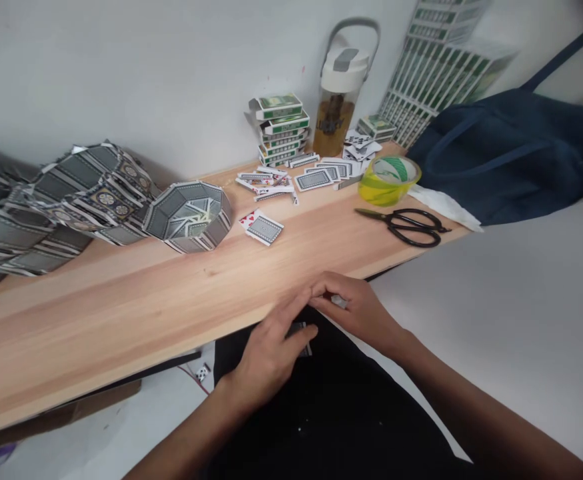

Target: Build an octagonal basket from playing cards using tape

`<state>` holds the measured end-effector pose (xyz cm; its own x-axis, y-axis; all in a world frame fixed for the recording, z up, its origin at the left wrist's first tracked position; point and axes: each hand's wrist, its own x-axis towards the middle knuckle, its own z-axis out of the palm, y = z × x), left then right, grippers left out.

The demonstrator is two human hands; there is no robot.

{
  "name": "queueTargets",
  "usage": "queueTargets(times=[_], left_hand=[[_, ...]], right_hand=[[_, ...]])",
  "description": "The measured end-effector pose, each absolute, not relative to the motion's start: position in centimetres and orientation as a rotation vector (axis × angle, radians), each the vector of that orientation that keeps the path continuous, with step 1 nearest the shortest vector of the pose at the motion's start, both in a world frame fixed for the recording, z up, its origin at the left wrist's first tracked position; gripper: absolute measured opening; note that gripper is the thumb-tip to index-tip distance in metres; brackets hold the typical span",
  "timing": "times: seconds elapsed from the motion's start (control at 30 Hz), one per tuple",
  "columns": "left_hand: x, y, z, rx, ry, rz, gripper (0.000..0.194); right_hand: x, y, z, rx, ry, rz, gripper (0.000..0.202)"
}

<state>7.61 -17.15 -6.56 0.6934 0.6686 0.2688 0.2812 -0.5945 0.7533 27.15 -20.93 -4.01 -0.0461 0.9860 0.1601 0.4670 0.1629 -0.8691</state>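
Observation:
My left hand [271, 350] and my right hand [356, 310] meet just below the front edge of the wooden table [121, 313], over my dark lap. Between their fingers they pinch a small folded playing card [304, 331] with a grey patterned back; a bit of it shows at the right fingertips too. An octagonal ring built of folded cards [188, 217] stands on the table beyond the hands. A small pair of loose cards [262, 227] lies next to it.
More folded-card structures [56, 207] pile up at the far left. Card boxes [280, 130] are stacked by the wall, with loose cards [316, 175] spread before them, a bottle [338, 100], yellow tape roll [388, 179], black scissors [408, 225] and a dark blue bag [511, 157].

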Motion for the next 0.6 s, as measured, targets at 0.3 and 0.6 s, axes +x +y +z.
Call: queueTargets(times=[0.3, 0.6], left_hand=[[5.4, -19.1, -11.0, 2.535, 0.626, 0.499, 0.046], [8.3, -17.9, -11.5, 2.264, 0.921, 0.083, 0.052]], right_hand=[[27.2, -21.6, -3.8, -1.399, -1.733, 0.671, 0.011], [27.3, -22.0, -4.3, -1.417, -1.802, 0.640, 0.014]])
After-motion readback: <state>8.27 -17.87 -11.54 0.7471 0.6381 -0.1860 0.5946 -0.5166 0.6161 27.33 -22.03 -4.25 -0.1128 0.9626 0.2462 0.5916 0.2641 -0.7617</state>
